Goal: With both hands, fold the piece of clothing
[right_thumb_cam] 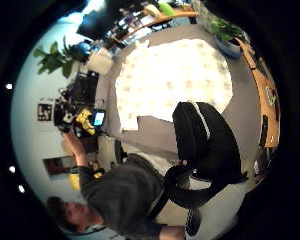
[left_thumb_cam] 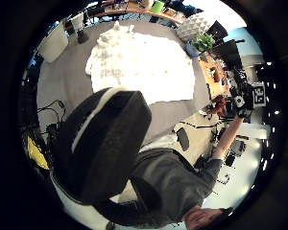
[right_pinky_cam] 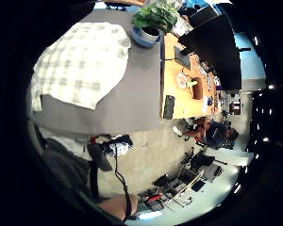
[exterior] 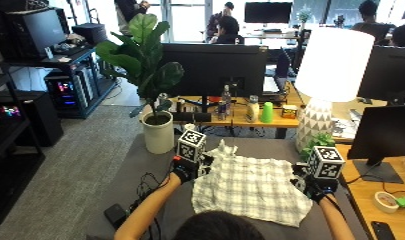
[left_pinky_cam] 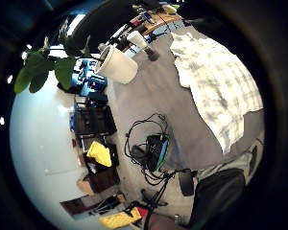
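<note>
A white and grey plaid garment (exterior: 248,187) lies spread flat on the grey table (exterior: 142,165) in front of me. My left hand (exterior: 183,174) hovers by its left edge and my right hand (exterior: 315,189) by its right edge. Neither hand holds cloth. All the palm views show the garment (left_pinky_cam: 221,91) (left_thumb_cam: 139,67) (right_pinky_cam: 80,70) (right_thumb_cam: 175,80) from well off, with no fingers in the pictures. My right hand (left_thumb_cam: 233,103) shows raised in the left thumb side view, and my left hand (right_thumb_cam: 65,117) in the right thumb side view.
A white pot with a tall plant (exterior: 158,132) stands at the table's far left. A white lamp (exterior: 316,125) and a small plant (exterior: 315,142) stand at the far right. A black device with cables (exterior: 115,215) lies near the left. A black chair (right_thumb_cam: 205,145) is behind me.
</note>
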{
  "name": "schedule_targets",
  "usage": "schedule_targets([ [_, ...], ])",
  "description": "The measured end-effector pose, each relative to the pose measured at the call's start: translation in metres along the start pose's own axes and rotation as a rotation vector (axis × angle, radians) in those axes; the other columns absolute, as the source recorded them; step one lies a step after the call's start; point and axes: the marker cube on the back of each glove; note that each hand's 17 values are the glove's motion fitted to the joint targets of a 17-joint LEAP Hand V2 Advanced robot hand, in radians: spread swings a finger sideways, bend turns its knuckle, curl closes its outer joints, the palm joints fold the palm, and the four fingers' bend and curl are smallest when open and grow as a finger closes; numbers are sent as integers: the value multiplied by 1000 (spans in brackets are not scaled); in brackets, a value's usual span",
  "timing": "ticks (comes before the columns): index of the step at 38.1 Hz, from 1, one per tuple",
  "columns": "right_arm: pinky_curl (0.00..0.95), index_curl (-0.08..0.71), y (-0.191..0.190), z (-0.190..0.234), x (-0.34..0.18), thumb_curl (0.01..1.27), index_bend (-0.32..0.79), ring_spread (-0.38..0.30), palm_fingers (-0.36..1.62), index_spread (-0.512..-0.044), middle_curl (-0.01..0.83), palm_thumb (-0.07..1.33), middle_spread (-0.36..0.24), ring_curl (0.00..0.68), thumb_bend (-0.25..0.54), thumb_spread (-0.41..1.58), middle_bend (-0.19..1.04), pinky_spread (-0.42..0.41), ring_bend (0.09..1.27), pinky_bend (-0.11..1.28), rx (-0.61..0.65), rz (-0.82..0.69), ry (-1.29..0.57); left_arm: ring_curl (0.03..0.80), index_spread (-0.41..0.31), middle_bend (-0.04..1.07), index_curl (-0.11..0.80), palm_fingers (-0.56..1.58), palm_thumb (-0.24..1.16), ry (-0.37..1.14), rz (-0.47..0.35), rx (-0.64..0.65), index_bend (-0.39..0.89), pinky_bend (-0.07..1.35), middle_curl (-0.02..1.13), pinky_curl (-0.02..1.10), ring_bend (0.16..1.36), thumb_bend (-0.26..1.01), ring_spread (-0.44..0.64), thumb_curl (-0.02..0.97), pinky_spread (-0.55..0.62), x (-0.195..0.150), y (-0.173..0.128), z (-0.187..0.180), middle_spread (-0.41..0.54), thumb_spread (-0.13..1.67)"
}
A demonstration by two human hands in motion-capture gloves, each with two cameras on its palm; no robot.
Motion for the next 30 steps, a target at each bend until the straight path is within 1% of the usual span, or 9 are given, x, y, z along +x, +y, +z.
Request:
schedule_targets([
  [1, 90, 40, 0, 0, 0, 72, 155, 60, 312, -177, 41, 394, -1, 45, 267, 435, 185, 115, 293, 405, 0, -1, 2, 100, -23, 132, 40, 351, 35, 4, 2, 2, 143, 306, 22, 59, 500, 11, 95, 10, 175, 1, 0, 0, 80, 401],
  [3, 126, 72, 1, 0, -2, 91, 160, 77, 303, -218, 64, 435, -1, 72, 294, 586, 187, 142, 307, 422, -3, -6, 9, 143, -29, 137, 62, 327, 37, 17, 7, 6, 145, 323, 48, 94, 544, 7, 116, 20, 222, 4, 2, -2, 101, 531],
  [5, 147, 106, 2, -1, -3, 110, 189, 90, 323, -246, 88, 473, 5, 92, 318, 714, 197, 164, 305, 414, -10, -12, 15, 176, -33, 166, 79, 333, 43, 23, 8, 0, 135, 333, 78, 121, 578, 5, 121, 33, 257, 7, 4, -2, 100, 637],
  [11, 189, 164, -5, -1, -1, 148, 177, 117, 320, -298, 144, 518, 9, 129, 334, 974, 205, 204, 304, 400, -3, -15, 23, 226, -40, 178, 123, 312, 44, 3, 10, -25, 140, 346, 131, 170, 622, -10, 127, 66, 305, 8, 7, 0, 101, 851],
  [19, 221, 202, -7, -6, -5, 182, 151, 125, 346, -318, 205, 534, 11, 166, 311, 1153, 218, 226, 326, 380, -21, -26, 7, 252, -44, 169, 173, 283, 35, 46, 18, -40, 154, 361, 171, 212, 644, -17, 136, 103, 338, 8, 4, 10, 115, 989],
  [23, 237, 212, -16, 10, 1, 196, 141, 121, 352, -323, 229, 539, 11, 183, 294, 1203, 220, 231, 340, 379, -43, -21, 4, 260, -46, 170, 193, 275, 30, 64, 38, -74, 154, 362, 187, 228, 651, -18, 138, 120, 346, 13, 5, 21, 118, 1024],
  [25, 244, 215, -20, 23, 4, 202, 134, 113, 373, -324, 239, 542, 12, 199, 286, 1221, 220, 233, 366, 376, -66, -17, 4, 263, -49, 167, 203, 276, 28, 78, 63, -129, 157, 368, 193, 236, 650, -18, 139, 127, 341, 20, 9, 35, 121, 1037],
  [28, 254, 215, -18, 42, 7, 211, 123, 101, 387, -326, 253, 547, 12, 215, 272, 1243, 218, 229, 391, 381, -103, -19, -1, 266, -51, 159, 216, 282, 21, 110, 125, -266, 156, 387, 199, 252, 648, -21, 139, 139, 326, 37, 16, 75, 123, 1042],
  [30, 263, 215, -16, 52, 8, 217, 118, 98, 392, -326, 263, 550, 12, 226, 264, 1255, 221, 229, 402, 387, -123, -21, -6, 277, -54, 139, 208, 342, 9, 125, 173, -364, 112, 460, 195, 276, 684, -32, 99, 150, 261, 49, 21, 107, 112, 1000],
])
